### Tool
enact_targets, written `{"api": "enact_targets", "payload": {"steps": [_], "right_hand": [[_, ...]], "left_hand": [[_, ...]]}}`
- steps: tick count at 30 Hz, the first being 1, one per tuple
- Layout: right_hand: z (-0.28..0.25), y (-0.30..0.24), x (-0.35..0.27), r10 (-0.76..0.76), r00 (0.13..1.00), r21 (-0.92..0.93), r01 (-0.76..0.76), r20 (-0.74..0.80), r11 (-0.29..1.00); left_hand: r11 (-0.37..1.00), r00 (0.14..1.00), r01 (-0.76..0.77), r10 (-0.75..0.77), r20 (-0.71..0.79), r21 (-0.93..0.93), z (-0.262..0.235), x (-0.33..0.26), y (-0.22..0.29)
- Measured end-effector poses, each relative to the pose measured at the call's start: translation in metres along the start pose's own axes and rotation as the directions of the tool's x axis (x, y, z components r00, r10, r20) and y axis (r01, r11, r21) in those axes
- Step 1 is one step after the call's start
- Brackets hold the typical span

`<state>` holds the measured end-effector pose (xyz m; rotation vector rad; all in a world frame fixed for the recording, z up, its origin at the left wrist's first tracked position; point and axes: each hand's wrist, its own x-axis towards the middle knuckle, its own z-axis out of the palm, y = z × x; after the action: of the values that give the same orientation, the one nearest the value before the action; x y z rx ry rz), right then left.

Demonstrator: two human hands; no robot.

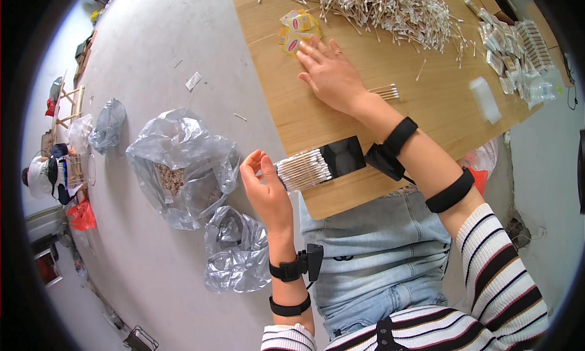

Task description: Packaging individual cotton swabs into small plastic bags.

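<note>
My right hand (332, 77) reaches over the wooden table with its fingers stretched and spread, the fingertips on a small pile of yellow paper labels (300, 31). My left hand (267, 189) is beside the table's near left edge, loosely cupped, its thumb apart from the fingers. Next to its palm lies a row of cotton swabs (304, 169), side by side on a dark, shiny rectangular holder (344, 156); whether the hand touches them is unclear. A few more cotton swabs (385, 92) stick out past my right wrist.
A big heap of loose cotton swabs (390, 13) covers the table's far side. Small clear packs (515, 46) crowd the far right, near a white translucent sheet (485, 99). Grey plastic bags (183, 162) stand on the floor at left.
</note>
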<state>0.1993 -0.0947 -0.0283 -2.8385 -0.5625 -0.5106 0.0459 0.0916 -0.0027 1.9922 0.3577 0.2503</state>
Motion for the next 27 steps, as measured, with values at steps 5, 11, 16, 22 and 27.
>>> {"api": "enact_targets", "payload": {"steps": [5, 11, 16, 22, 27], "right_hand": [[-0.013, -0.023, -0.016, -0.160, 0.986, -0.042, 0.162, 0.042, 0.986], [-0.032, -0.048, -0.055, -0.228, 0.973, 0.151, 0.220, 0.040, 0.964], [-0.042, -0.060, -0.072, -0.231, 0.970, 0.257, 0.207, 0.069, 0.944], [-0.044, -0.061, -0.078, -0.080, 0.993, 0.451, 0.033, 0.085, 0.892], [-0.053, -0.058, -0.080, 0.139, 0.990, 0.601, -0.134, 0.039, 0.788]], "left_hand": [[0.999, 0.999, -0.038, 0.038, -0.004, 0.014, 0.000, 0.015, 0.012], [0.999, 0.998, -0.034, 0.034, 0.054, -0.014, 0.013, 0.056, 0.001], [1.000, 0.988, 0.029, -0.027, 0.154, -0.012, 0.026, 0.077, 0.001], [1.000, 0.987, -0.001, 0.001, 0.163, 0.004, 0.032, 0.078, 0.013], [0.997, 0.984, -0.082, 0.078, 0.163, 0.015, 0.046, 0.086, 0.022]]}}
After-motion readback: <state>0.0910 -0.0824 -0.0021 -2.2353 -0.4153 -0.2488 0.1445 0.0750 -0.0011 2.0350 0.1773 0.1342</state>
